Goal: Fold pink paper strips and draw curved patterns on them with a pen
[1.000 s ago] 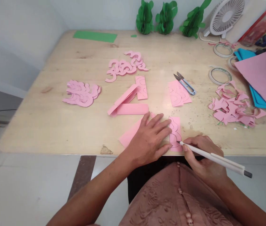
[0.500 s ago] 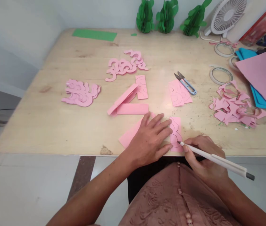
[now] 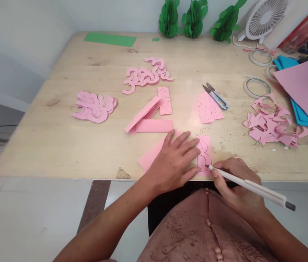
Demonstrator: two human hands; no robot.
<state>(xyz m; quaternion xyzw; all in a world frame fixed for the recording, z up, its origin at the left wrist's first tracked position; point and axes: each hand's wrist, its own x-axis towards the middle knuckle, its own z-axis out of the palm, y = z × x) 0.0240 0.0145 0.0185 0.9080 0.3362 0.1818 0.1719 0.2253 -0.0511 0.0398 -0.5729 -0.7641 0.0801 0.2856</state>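
My right hand is closed round a white pen, its tip on a small pink paper piece marked with curved lines. Flat and with fingers spread, my left hand rests at the left edge of that piece and partly covers another pink sheet. Folded pink strips lie just beyond it. Farther off are a marked pink strip and more marked pieces, with blue-handled thread snips lying partly over them.
Curvy pink cut-outs lie left, others at the centre back. Pink scraps, tape rolls and blue sheets are on the right. Green paper shapes and a white fan stand at the back.
The whole view has shifted very slightly. Both hands, the pen and the papers show no clear movement.
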